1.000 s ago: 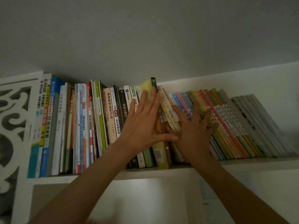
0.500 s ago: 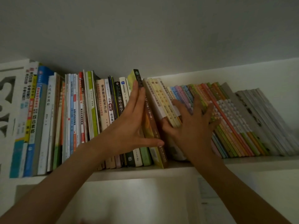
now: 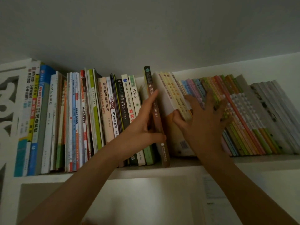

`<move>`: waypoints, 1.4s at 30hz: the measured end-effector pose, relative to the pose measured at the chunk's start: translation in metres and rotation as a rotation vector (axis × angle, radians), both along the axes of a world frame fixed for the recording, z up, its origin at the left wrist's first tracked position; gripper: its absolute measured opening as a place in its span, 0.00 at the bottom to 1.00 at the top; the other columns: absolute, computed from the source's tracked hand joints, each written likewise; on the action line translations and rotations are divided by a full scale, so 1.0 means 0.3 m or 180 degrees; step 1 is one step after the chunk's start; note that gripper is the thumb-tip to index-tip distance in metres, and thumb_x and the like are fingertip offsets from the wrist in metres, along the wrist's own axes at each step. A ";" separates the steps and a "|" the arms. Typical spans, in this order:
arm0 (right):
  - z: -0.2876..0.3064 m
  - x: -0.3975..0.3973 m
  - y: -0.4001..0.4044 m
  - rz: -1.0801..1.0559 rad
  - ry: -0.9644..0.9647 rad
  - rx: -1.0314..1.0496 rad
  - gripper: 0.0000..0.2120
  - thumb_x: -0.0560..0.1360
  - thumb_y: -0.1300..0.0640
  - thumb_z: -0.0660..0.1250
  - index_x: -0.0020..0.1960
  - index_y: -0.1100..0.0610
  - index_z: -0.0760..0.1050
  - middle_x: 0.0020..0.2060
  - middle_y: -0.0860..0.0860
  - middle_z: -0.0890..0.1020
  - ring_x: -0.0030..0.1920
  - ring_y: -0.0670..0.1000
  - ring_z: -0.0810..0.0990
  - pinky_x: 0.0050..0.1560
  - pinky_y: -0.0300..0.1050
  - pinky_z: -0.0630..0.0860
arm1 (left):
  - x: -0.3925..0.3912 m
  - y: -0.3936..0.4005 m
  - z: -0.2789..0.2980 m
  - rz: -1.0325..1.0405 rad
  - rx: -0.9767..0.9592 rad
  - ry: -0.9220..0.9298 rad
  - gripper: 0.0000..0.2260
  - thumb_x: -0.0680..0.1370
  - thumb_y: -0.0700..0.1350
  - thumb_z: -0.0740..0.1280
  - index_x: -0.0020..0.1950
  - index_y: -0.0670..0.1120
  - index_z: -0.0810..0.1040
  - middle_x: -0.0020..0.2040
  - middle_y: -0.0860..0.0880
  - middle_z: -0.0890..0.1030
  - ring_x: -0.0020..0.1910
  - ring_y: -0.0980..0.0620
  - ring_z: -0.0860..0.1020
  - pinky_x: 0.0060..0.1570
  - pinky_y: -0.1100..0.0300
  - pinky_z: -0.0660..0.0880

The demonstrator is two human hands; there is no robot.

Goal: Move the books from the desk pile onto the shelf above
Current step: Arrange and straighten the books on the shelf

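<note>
A brown-spined book (image 3: 159, 127) stands nearly upright in the row on the white shelf (image 3: 259, 161). My left hand (image 3: 142, 127) lies against its left side with straight fingers, thumb across the lower spine. To its right, several cream-and-yellow books (image 3: 172, 95) lean leftward. My right hand (image 3: 203, 122) presses flat against these leaning books with spread fingers, thumb under their lower corner. The desk pile is out of view.
Upright books (image 3: 73, 124) fill the shelf's left half up to a white carved side panel (image 3: 9, 111). Thin colourful booklets (image 3: 240, 120) and grey ones (image 3: 276, 114) lean at the right. The ceiling hangs close above. A lower compartment (image 3: 146, 197) opens beneath.
The brown book has slid further into the row and stands more upright. My left hand moved with it; my right hand keeps holding back the leaning books.
</note>
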State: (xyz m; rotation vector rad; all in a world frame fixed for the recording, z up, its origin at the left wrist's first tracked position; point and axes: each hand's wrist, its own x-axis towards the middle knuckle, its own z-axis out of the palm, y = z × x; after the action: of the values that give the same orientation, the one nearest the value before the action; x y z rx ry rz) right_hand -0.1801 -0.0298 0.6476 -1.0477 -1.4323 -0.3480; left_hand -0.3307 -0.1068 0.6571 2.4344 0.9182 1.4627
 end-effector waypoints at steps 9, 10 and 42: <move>-0.004 -0.003 -0.005 0.0044 0.0029 0.0007 0.29 0.75 0.37 0.58 0.73 0.42 0.57 0.77 0.55 0.44 0.74 0.66 0.40 0.69 0.73 0.45 | 0.026 0.014 -0.021 0.3050 0.1340 0.1584 0.49 0.71 0.61 0.66 0.74 0.51 0.31 0.74 0.52 0.28 0.72 0.57 0.35 0.66 0.61 0.37; -0.004 -0.004 -0.007 0.0047 0.0020 0.0003 0.29 0.75 0.37 0.58 0.73 0.42 0.57 0.77 0.55 0.44 0.74 0.66 0.40 0.69 0.73 0.46 | 0.018 0.010 -0.022 0.3274 0.1400 0.1646 0.49 0.71 0.65 0.64 0.73 0.50 0.30 0.73 0.52 0.28 0.74 0.54 0.35 0.66 0.59 0.35; -0.074 -0.092 -0.073 -0.0599 -0.1343 0.0213 0.34 0.79 0.38 0.42 0.74 0.51 0.27 0.61 0.57 0.74 0.49 0.52 0.79 0.43 0.45 0.75 | -0.205 0.000 -0.050 0.3350 0.1471 0.0516 0.31 0.78 0.55 0.61 0.77 0.51 0.50 0.78 0.49 0.44 0.76 0.50 0.40 0.74 0.44 0.43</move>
State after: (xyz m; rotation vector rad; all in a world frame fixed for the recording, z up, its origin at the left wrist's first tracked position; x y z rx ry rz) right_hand -0.2078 -0.0517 0.6254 -1.0989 -1.6826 -0.7849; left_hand -0.3922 -0.1067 0.6420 2.4632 2.3701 1.9136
